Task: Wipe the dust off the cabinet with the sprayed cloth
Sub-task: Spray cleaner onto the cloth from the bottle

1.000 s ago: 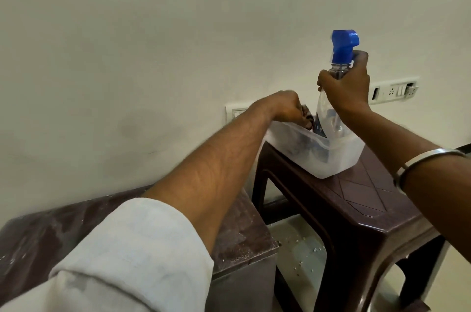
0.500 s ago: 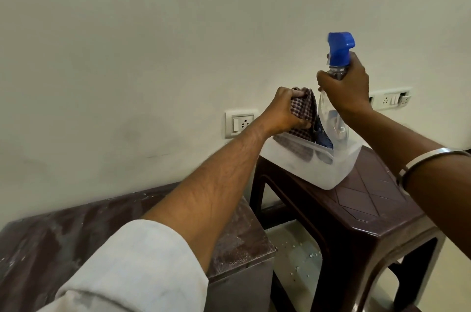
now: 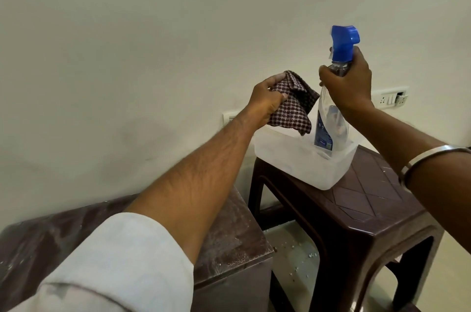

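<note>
A plain cream wall (image 3: 153,44) fills the upper view from nine o'clock round to three. Low at seven o'clock lies the dark brown cabinet (image 3: 229,235), its top speckled with pale dust and partly hidden by the white-sleeved left forearm; it has sunk lower in view than half a second ago as the head tilted up. At four o'clock stands a dark brown moulded plastic stool (image 3: 369,209), just beside the cabinet with a gap of littered floor between them. On the stool's far corner sits a translucent white plastic tub (image 3: 293,159).

The clear spray bottle with a blue trigger head (image 3: 328,118) stands upright at one o'clock, its base still down inside the tub. The right hand (image 3: 349,82) is wrapped around the bottle's neck just under the blue head, fingers closed on it, as it was before; a silver bangle (image 3: 418,161) rings that forearm.

The small maroon-and-white checked cloth (image 3: 367,110) now hangs clear above the tub's rim, where half a second ago it was only part-way out. The left hand (image 3: 265,103) pinches its upper corner between thumb and curled fingers, just left of the bottle.

Two white wall sockets show, one (image 3: 390,97) at three o'clock, the other (image 3: 229,118) behind the left wrist.
</note>
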